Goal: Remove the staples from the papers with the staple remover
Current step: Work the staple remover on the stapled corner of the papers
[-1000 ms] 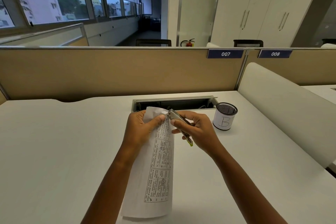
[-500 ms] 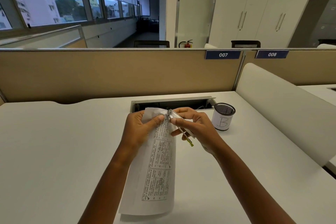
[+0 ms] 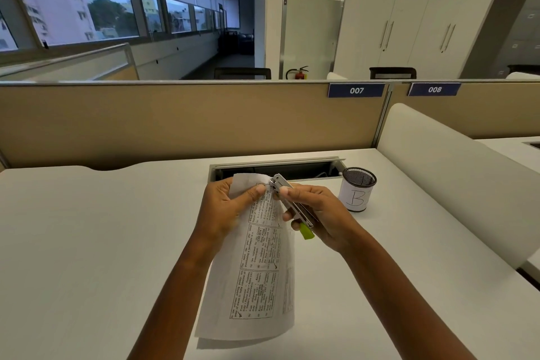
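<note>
The stapled papers (image 3: 257, 280), white sheets with printed text boxes, hang curved above the white desk (image 3: 87, 242). My left hand (image 3: 228, 207) pinches their top corner between thumb and fingers. My right hand (image 3: 318, 216) grips the staple remover (image 3: 292, 204), a slim metal tool with a lime-green end. Its metal jaw touches the top corner of the papers right beside my left thumb. The staple itself is too small to make out.
A black mesh pen cup (image 3: 357, 189) with a white label marked "B" stands just right of my right hand. An open cable tray slot (image 3: 306, 168) runs behind the hands. A beige partition (image 3: 175, 120) and a white side divider (image 3: 453, 178) bound the desk.
The staple remover's tip has closed in on the papers' top corner and its handle has swung nearer to me. My left hand keeps its pinch on the corner.
</note>
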The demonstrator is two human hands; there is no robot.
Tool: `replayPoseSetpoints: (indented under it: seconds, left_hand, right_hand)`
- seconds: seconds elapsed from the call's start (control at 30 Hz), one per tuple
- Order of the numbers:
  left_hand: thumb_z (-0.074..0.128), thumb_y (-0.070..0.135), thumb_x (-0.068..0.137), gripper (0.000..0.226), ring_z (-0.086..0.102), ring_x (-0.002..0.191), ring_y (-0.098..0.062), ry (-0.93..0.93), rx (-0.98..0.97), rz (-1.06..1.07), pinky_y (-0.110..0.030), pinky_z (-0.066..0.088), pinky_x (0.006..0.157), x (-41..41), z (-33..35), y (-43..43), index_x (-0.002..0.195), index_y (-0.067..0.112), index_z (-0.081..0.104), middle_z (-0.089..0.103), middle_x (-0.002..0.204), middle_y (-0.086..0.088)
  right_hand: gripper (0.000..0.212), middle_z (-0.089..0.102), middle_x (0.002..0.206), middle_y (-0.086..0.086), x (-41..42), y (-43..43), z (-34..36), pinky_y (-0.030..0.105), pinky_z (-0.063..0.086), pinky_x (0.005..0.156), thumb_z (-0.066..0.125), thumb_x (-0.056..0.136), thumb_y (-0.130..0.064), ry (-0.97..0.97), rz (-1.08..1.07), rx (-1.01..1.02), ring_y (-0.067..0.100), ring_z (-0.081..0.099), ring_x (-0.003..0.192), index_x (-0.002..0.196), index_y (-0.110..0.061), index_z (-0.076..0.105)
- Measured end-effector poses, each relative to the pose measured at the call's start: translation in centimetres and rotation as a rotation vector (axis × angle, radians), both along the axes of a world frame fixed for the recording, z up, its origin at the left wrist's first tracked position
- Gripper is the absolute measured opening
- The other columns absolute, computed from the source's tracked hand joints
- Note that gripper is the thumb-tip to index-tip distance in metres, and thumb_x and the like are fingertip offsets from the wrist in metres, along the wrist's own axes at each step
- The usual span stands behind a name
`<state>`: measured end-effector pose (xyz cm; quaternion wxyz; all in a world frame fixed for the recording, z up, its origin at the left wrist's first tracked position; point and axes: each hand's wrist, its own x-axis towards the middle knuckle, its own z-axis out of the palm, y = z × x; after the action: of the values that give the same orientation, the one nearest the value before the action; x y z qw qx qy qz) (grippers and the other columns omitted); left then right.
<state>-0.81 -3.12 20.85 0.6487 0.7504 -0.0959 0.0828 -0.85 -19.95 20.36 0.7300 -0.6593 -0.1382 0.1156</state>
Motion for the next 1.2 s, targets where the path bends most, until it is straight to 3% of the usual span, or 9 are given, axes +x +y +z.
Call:
replayPoseSetpoints:
  seconds: [0.17,0.4,0.53,0.63,0.8,0.9,0.97,1.1,1.2]
  left_hand:
    - [0.062,0.02,0.078,0.027,0.066,0.074,-0.038,0.0,-0.016,0.015,-0.045,0.055,0.067,0.0,-0.4,-0.1,0.091,-0.004,0.062,0.067,0.088,-0.021]
    - [0.061,0.02,0.079,0.008,0.065,0.062,-0.026,0.026,-0.027,0.0,-0.029,0.055,0.053,0.1,-1.2,0.1,0.072,0.015,0.06,0.066,0.075,-0.008]
    - [0.06,0.02,0.079,0.009,0.066,0.054,-0.015,0.061,-0.071,-0.007,-0.018,0.054,0.046,-0.1,-1.7,0.0,0.071,0.019,0.06,0.066,0.07,-0.001]
    - [0.061,0.017,0.079,0.011,0.067,0.052,-0.009,0.08,-0.197,0.02,-0.017,0.054,0.045,0.0,-1.5,0.0,0.068,0.018,0.063,0.068,0.065,0.003]
    - [0.061,0.016,0.08,0.01,0.068,0.056,-0.008,0.091,-0.272,0.036,-0.02,0.057,0.049,0.0,-1.5,0.3,0.071,0.019,0.063,0.069,0.074,-0.002]
    - [0.06,0.016,0.081,0.01,0.067,0.053,-0.006,0.099,-0.306,0.066,-0.018,0.055,0.047,0.0,-1.6,0.1,0.072,0.019,0.061,0.067,0.075,-0.003]
    - [0.06,0.018,0.081,0.01,0.067,0.053,-0.006,0.106,-0.332,0.103,-0.017,0.055,0.046,0.0,-1.7,0.0,0.072,0.02,0.061,0.066,0.074,-0.002]
    - [0.06,0.022,0.081,0.01,0.065,0.062,-0.014,0.123,-0.377,0.191,-0.015,0.054,0.045,0.2,-1.8,0.2,0.071,0.021,0.06,0.065,0.074,-0.001]
    - [0.059,0.023,0.082,0.011,0.063,0.066,-0.016,0.123,-0.379,0.219,-0.015,0.054,0.045,0.3,-2.1,0.4,0.071,0.023,0.058,0.065,0.074,0.0]
  right_hand:
    - [0.02,0.068,0.058,-0.008,-0.1,0.1,0.0,0.012,0.049,0.043,0.059,0.071,-0.031,0.113,0.053,0.118,0.007,0.061,0.05,0.067,-0.019,0.075]
    - [0.02,0.067,0.059,-0.001,0.2,0.1,-0.8,0.013,0.05,0.041,0.061,0.072,-0.027,0.271,0.118,0.23,0.007,0.06,0.047,0.075,-0.015,0.075]
    - [0.019,0.071,0.065,-0.005,0.2,-0.9,-0.6,0.013,0.051,0.047,0.057,0.075,-0.03,0.148,0.139,0.067,0.007,0.062,0.054,0.076,-0.017,0.071]
    - [0.023,0.072,0.073,-0.006,0.3,-2.1,-0.5,0.013,0.051,0.05,0.058,0.074,-0.034,0.091,0.05,-0.015,0.008,0.065,0.058,0.081,-0.016,0.07]
    - [0.022,0.068,0.085,0.008,1.6,-4.0,-4.7,0.018,0.05,0.05,0.057,0.087,-0.032,-0.018,-0.433,-0.686,0.012,0.067,0.058,0.093,-0.013,0.065]
    - [0.025,0.066,0.1,0.014,1.9,-4.9,-9.5,0.03,0.048,0.071,0.049,0.09,-0.022,-0.044,-0.599,-1.026,0.029,0.063,0.086,0.11,-0.011,0.058]
    - [0.032,0.06,0.107,0.016,1.5,-5.4,-12.5,0.033,0.047,0.076,0.042,0.09,-0.012,-0.063,-0.64,-1.203,0.031,0.059,0.093,0.121,-0.013,0.051]
    - [0.042,0.056,0.103,0.013,0.2,-6.1,-15.8,0.035,0.044,0.071,0.041,0.087,0.001,-0.163,-0.735,-1.431,0.029,0.056,0.087,0.126,-0.016,0.049]
    - [0.048,0.062,0.073,0.018,-0.4,-6.3,-16.3,0.036,0.045,0.048,0.072,0.057,0.019,-0.303,-0.804,-1.498,0.032,0.058,0.055,0.099,-0.003,0.068]
